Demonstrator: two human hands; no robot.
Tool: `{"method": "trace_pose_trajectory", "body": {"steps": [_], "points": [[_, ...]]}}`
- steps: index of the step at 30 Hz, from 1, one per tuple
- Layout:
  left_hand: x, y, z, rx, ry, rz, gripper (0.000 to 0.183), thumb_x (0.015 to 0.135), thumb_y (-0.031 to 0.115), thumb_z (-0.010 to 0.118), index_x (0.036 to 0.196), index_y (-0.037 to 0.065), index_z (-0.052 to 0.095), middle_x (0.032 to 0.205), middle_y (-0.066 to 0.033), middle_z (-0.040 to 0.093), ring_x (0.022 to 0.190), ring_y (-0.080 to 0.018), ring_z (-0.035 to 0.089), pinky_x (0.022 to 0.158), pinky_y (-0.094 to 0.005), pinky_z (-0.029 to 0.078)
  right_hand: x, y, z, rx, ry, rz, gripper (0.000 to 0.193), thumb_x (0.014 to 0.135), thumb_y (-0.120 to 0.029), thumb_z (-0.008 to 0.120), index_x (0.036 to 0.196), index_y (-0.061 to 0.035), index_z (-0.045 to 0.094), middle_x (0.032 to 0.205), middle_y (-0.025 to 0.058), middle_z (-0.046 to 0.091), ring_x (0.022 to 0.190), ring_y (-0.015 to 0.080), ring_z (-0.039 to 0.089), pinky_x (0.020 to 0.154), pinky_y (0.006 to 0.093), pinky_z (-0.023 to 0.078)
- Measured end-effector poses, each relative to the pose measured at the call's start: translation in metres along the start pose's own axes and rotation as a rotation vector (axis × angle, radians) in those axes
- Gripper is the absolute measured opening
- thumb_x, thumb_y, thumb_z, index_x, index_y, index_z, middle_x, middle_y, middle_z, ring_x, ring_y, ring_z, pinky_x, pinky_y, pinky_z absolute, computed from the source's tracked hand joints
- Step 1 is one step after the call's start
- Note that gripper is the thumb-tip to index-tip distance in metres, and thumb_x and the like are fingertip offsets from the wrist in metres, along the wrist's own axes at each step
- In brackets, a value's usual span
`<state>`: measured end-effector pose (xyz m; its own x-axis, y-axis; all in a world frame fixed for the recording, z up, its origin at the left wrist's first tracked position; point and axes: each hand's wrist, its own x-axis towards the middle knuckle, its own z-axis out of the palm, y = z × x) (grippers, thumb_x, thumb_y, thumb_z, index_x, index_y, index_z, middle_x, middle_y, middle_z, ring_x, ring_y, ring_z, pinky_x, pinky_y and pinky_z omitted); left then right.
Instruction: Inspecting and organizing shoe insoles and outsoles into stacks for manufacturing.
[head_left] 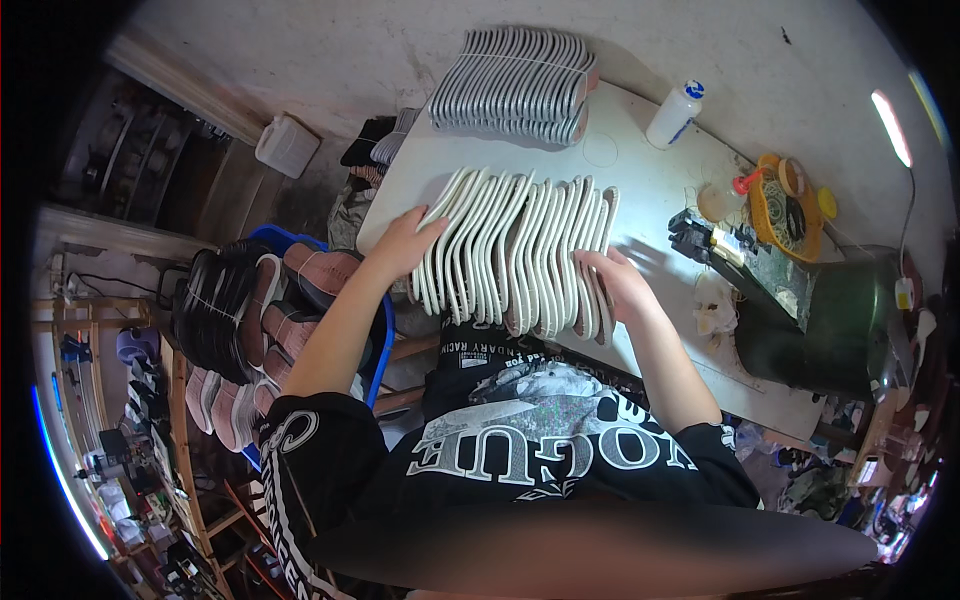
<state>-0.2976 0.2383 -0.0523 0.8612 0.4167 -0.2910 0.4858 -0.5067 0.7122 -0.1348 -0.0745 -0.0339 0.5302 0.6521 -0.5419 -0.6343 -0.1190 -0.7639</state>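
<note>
A row of white-edged shoe soles [515, 250] stands on edge at the near side of the white table, packed side by side. My left hand [408, 243] grips the left end of the row, fingers over the outermost sole. At the right end, my right hand [615, 280] presses against the last soles with its thumb and fingers. Between them, the two hands hold the row together. Farther back lies a bundle of grey-edged soles [512, 85], tied round with a thin string.
A white bottle with a blue cap [675, 115] stands on the white table [630, 150]. To the right are a yellow basket [780, 215], a black clamp-like device [700, 237] and a dark green machine housing [845, 325]. A blue crate [383, 345] of tied soles is at left, near a white jug [287, 146].
</note>
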Motion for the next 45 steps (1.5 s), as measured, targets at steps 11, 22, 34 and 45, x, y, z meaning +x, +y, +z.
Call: {"method": "trace_pose_trajectory", "body": {"steps": [11,22,34,45], "points": [[-0.018,0.020,0.020,-0.733,-0.181,-0.019,0.060,0.086,0.032,0.069,0.129,0.004,0.037,0.125,-0.0111,0.050,0.117,-0.0193,0.048,0.099,-0.0312,0.037,0.008,-0.001,-0.016,0.040,-0.038,0.120,0.042,0.087,-0.023,0.068,0.117,0.0039,0.056,0.105,0.0158,0.067,0.093,0.0242,0.067,0.081,0.0383,0.055],[-0.071,0.071,-0.021,-0.734,0.084,0.583,0.110,0.063,0.025,0.085,0.149,0.002,0.020,0.149,-0.0136,0.032,0.139,-0.0245,0.028,0.114,-0.0367,0.018,-0.053,-0.036,0.035,-0.151,0.065,-0.621,0.041,0.071,-0.002,0.078,0.107,0.0026,0.061,0.103,0.0083,0.067,0.096,0.0163,0.062,0.088,0.0318,0.049],[-0.027,0.075,-0.019,-0.499,-0.083,0.526,0.086,0.058,0.004,0.088,0.133,0.006,0.047,0.119,-0.0027,0.056,0.111,-0.0106,0.051,0.095,-0.0289,0.043,0.000,-0.005,0.016,-0.695,0.069,-0.756,0.061,0.067,-0.013,0.084,0.120,-0.0046,0.056,0.113,0.0079,0.061,0.107,0.0194,0.058,0.094,0.0335,0.046],[-0.040,0.017,-0.016,0.030,0.383,0.635,0.089,0.062,0.013,0.085,0.138,0.004,0.039,0.134,-0.0113,0.049,0.120,-0.0199,0.049,0.103,-0.0342,0.037,-0.009,0.019,0.011,-1.157,0.182,-0.952,0.104,0.053,-0.027,0.087,0.141,-0.0049,0.036,0.129,0.0146,0.055,0.124,0.0309,0.048,0.107,0.0420,0.029]]}}
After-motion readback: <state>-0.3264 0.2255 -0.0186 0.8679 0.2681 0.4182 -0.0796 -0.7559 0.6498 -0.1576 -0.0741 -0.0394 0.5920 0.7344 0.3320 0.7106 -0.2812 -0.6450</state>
